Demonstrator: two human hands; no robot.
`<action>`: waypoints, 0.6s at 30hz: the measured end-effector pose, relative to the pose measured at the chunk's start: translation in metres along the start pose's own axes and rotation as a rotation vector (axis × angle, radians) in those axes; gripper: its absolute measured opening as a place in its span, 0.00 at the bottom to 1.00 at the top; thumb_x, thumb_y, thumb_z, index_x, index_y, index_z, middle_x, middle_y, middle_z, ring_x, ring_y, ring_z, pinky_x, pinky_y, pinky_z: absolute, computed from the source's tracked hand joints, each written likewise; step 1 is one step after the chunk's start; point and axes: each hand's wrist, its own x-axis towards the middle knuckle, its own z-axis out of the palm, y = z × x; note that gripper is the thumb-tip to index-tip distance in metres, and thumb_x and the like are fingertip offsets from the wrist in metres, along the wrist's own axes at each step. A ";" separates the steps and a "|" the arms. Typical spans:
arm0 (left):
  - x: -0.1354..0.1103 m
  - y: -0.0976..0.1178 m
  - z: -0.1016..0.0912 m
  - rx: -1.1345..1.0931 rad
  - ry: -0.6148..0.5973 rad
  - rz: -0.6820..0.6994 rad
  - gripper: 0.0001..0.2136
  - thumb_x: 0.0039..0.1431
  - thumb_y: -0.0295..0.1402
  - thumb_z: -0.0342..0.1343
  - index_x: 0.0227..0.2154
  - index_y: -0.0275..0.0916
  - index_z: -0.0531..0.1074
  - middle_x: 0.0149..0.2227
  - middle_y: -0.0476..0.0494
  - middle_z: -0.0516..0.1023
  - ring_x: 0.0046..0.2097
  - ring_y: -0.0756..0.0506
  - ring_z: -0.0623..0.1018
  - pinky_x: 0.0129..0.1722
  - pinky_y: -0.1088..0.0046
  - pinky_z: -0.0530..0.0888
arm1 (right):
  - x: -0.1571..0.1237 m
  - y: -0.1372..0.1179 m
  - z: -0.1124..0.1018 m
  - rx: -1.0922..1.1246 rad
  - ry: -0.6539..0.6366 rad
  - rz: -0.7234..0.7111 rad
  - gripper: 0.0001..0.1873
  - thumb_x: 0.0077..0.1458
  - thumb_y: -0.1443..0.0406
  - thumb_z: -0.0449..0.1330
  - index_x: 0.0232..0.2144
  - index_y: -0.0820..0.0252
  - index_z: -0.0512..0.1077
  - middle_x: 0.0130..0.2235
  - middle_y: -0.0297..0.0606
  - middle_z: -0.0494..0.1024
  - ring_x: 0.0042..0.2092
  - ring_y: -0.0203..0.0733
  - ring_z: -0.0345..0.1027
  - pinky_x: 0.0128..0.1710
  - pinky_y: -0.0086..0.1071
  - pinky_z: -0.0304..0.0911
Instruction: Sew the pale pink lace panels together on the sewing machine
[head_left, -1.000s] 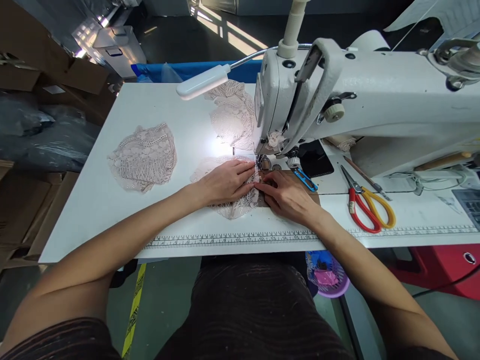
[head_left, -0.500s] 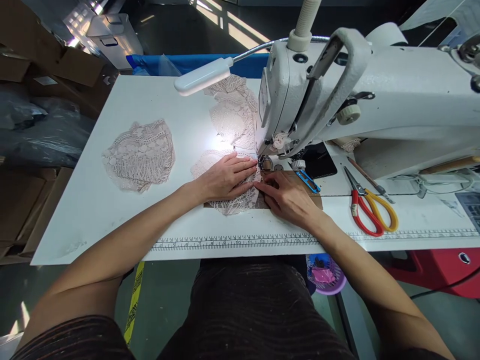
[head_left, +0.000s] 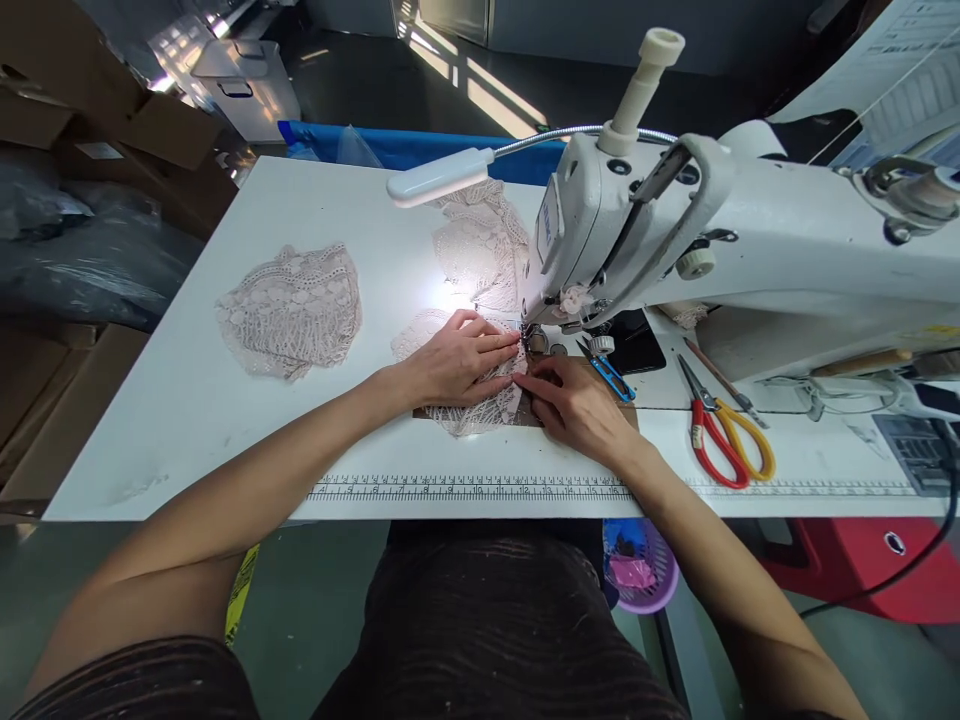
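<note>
Pale pink lace fabric [head_left: 480, 418] lies at the needle of a white sewing machine [head_left: 577, 210]. My left hand [head_left: 461, 362] rests flat on this lace, fingers stretched toward the presser foot [head_left: 528, 336]. Just to the right, my right hand [head_left: 574, 402] has its fingers bent, with thumb and index finger pinching the lace's right edge. Part of the lace is hidden under my hands. Behind it, another lace piece [head_left: 484, 245] is lit by the lamp [head_left: 441, 178]. A separate lace piece [head_left: 292, 312] lies on the table's left side.
Blue thread snips [head_left: 611, 376] lie close to my right hand, beside a dark phone [head_left: 637, 340]. Red-and-yellow scissors [head_left: 724, 435] are farther right. A printed ruler [head_left: 465, 488] runs along the table's front edge. Below hangs a purple basket [head_left: 652, 580].
The whole view has shifted slightly as my head moved. Both hands keep nearly the same place on the lace, by the needle. No object has visibly been taken or let go.
</note>
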 end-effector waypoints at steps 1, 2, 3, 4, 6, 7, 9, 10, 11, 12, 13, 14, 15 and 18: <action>0.000 0.000 0.000 -0.005 -0.008 0.000 0.19 0.69 0.40 0.46 0.57 0.40 0.70 0.59 0.40 0.73 0.55 0.38 0.74 0.57 0.52 0.63 | 0.000 0.001 0.000 0.005 0.003 -0.005 0.18 0.60 0.70 0.55 0.50 0.56 0.76 0.45 0.47 0.72 0.45 0.48 0.67 0.45 0.46 0.69; -0.001 -0.001 0.000 -0.011 -0.011 0.000 0.19 0.70 0.41 0.46 0.57 0.41 0.70 0.59 0.41 0.73 0.54 0.38 0.74 0.57 0.52 0.63 | 0.000 0.001 0.000 0.009 0.007 -0.009 0.18 0.60 0.70 0.55 0.50 0.56 0.76 0.45 0.47 0.72 0.45 0.48 0.67 0.46 0.46 0.69; -0.001 -0.001 0.000 -0.016 -0.009 0.000 0.19 0.70 0.41 0.46 0.57 0.41 0.70 0.59 0.41 0.73 0.54 0.38 0.74 0.56 0.52 0.63 | 0.000 0.001 0.000 0.012 0.012 -0.011 0.18 0.60 0.70 0.55 0.50 0.55 0.76 0.45 0.47 0.72 0.45 0.48 0.67 0.46 0.46 0.69; -0.001 -0.002 0.000 -0.019 -0.005 -0.001 0.19 0.69 0.42 0.46 0.57 0.41 0.70 0.59 0.41 0.73 0.54 0.38 0.74 0.56 0.52 0.62 | 0.000 0.001 0.000 0.013 0.015 -0.013 0.18 0.60 0.69 0.55 0.50 0.55 0.76 0.45 0.47 0.72 0.45 0.49 0.67 0.46 0.46 0.69; -0.001 -0.002 0.001 -0.019 0.000 -0.003 0.20 0.69 0.42 0.45 0.57 0.41 0.70 0.60 0.41 0.72 0.54 0.37 0.73 0.55 0.52 0.62 | 0.000 0.001 -0.001 0.010 0.012 -0.014 0.17 0.61 0.68 0.55 0.50 0.56 0.76 0.45 0.47 0.72 0.45 0.49 0.68 0.46 0.46 0.69; -0.001 -0.002 0.001 -0.015 0.000 -0.001 0.20 0.70 0.42 0.45 0.57 0.40 0.71 0.60 0.41 0.72 0.54 0.37 0.73 0.55 0.53 0.62 | 0.001 0.001 -0.001 0.008 0.009 -0.013 0.17 0.61 0.68 0.55 0.50 0.56 0.76 0.45 0.47 0.72 0.45 0.48 0.68 0.45 0.45 0.69; -0.001 -0.002 0.001 -0.005 -0.003 0.005 0.20 0.70 0.42 0.44 0.56 0.39 0.71 0.59 0.41 0.73 0.54 0.38 0.73 0.54 0.54 0.62 | 0.001 0.000 -0.001 0.009 0.008 -0.009 0.17 0.61 0.69 0.55 0.50 0.57 0.76 0.45 0.47 0.72 0.44 0.48 0.68 0.45 0.44 0.69; -0.001 -0.002 0.001 0.002 -0.007 0.007 0.20 0.70 0.42 0.44 0.56 0.39 0.71 0.59 0.41 0.73 0.54 0.38 0.73 0.55 0.54 0.62 | 0.001 0.000 -0.002 0.012 0.010 -0.007 0.17 0.61 0.69 0.55 0.50 0.58 0.76 0.44 0.47 0.72 0.44 0.47 0.68 0.44 0.44 0.69; -0.001 -0.002 0.001 0.010 -0.010 0.006 0.20 0.70 0.42 0.44 0.56 0.39 0.71 0.59 0.41 0.73 0.54 0.38 0.73 0.55 0.55 0.61 | 0.002 0.000 -0.002 0.016 0.012 -0.004 0.17 0.60 0.69 0.55 0.50 0.58 0.76 0.44 0.47 0.73 0.44 0.47 0.68 0.44 0.44 0.69; -0.001 -0.002 0.001 0.018 -0.014 0.002 0.20 0.70 0.42 0.44 0.56 0.39 0.71 0.59 0.41 0.73 0.54 0.38 0.73 0.55 0.55 0.61 | 0.002 0.000 -0.001 0.020 0.014 -0.003 0.17 0.60 0.69 0.55 0.49 0.58 0.76 0.44 0.46 0.73 0.44 0.47 0.68 0.44 0.44 0.69; -0.001 -0.002 0.001 0.027 -0.017 -0.002 0.20 0.70 0.42 0.44 0.56 0.39 0.71 0.59 0.42 0.73 0.54 0.38 0.73 0.55 0.55 0.62 | 0.002 0.000 -0.001 0.024 0.015 -0.005 0.17 0.61 0.68 0.55 0.49 0.58 0.77 0.43 0.46 0.73 0.43 0.47 0.68 0.44 0.44 0.69; 0.000 -0.001 0.001 0.035 -0.022 -0.004 0.20 0.70 0.42 0.44 0.56 0.40 0.71 0.60 0.42 0.73 0.54 0.38 0.73 0.54 0.56 0.62 | 0.002 0.000 -0.001 0.028 0.015 -0.009 0.17 0.61 0.68 0.55 0.49 0.58 0.77 0.43 0.46 0.73 0.43 0.47 0.68 0.44 0.44 0.69; 0.000 0.000 0.001 0.044 -0.025 -0.005 0.20 0.70 0.42 0.44 0.56 0.39 0.70 0.60 0.42 0.72 0.54 0.38 0.73 0.53 0.56 0.62 | 0.002 0.000 -0.001 0.031 0.016 -0.014 0.16 0.61 0.68 0.54 0.49 0.58 0.77 0.43 0.46 0.73 0.43 0.47 0.67 0.43 0.44 0.69; 0.000 0.002 0.002 0.075 -0.028 -0.001 0.20 0.70 0.42 0.43 0.56 0.38 0.71 0.61 0.41 0.71 0.54 0.38 0.73 0.52 0.56 0.63 | 0.002 0.001 -0.001 0.032 0.019 -0.021 0.17 0.62 0.68 0.54 0.49 0.59 0.77 0.43 0.46 0.72 0.43 0.46 0.67 0.44 0.42 0.69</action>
